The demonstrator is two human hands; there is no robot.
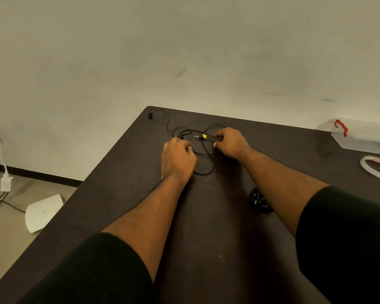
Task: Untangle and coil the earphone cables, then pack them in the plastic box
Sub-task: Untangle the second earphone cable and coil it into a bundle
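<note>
A tangled black earphone cable [203, 154] lies in loose loops on the dark table [217, 227], near its far left corner. One earbud [149, 115] sits apart at the corner itself. A yellow tag next to the plug [204, 136] shows between my hands. My left hand [177, 159] has its fingers curled round the cable at the left of the tangle. On the right side my right hand [229, 141] pinches the cable. The clear plastic box [360, 140] with red latches stands at the far right edge.
A roll of white tape [376, 167] lies near the box on the right. A small black round object [260, 199] sits by my right forearm. On the floor at the left are a white sheet [43, 212] and a plugged-in white adapter [5, 183] with cords.
</note>
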